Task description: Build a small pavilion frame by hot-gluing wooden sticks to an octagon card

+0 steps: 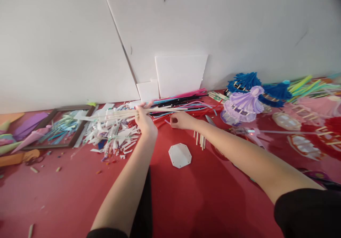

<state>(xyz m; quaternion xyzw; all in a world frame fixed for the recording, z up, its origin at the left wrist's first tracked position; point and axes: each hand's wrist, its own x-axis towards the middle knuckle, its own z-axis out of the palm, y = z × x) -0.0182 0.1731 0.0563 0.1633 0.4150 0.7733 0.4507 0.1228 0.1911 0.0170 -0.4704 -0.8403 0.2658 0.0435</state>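
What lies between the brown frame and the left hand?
In the head view, a pile of mostly white scraps lies between the brown frame and the left hand; the sticks in that hand reach over it.

Bright, diffuse light fills the view; soft shadows dull the smooth red tabletop [170, 202]. Motion blurs the bare left hand's [145, 119] fingers; wide-angle distortion stretches the edges.
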